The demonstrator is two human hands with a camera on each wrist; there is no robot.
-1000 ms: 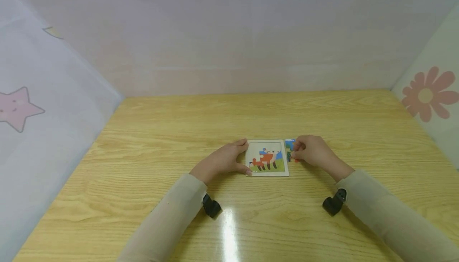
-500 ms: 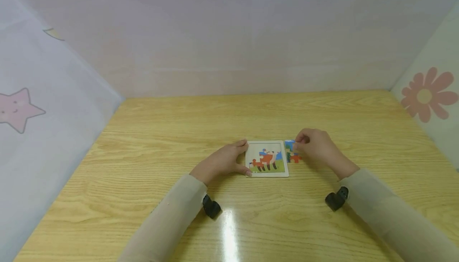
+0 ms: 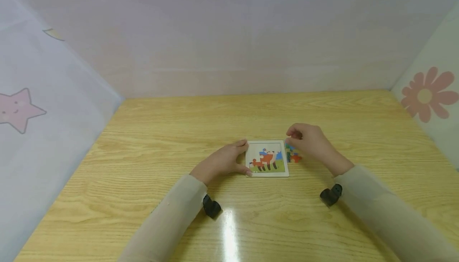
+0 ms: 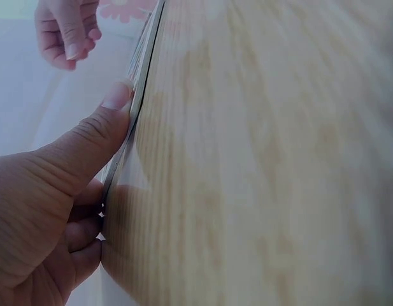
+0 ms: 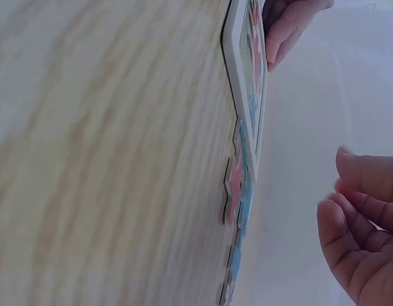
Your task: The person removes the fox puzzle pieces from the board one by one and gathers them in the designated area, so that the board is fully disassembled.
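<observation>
Lying w/ L edge in L grip (image 3: 225, 159): puzzle tray (image 3: 255, 150).

Loose pieces (image 3: 295, 158) lie right of the puzzle tray (image 3: 267, 175).

A wide table with a glossy, yellow-brown wood-grain top (image 3: 172, 126) carried everything, its grain running mostly from side to side in the head view (a white streak of glare (image 3: 230, 236) shone near the front). On it lay a flat, square puzzle board with a pale cream rim (image 3: 267, 174), face up and partly filled with a picture of an orange-red animal. Just beside the board's right edge lay thin blue-and-green jigsaw pieces (image 3: 289, 148) and a red, knobbed jigsaw piece (image 3: 295, 158), close together, the group partly hidden from above.
</observation>
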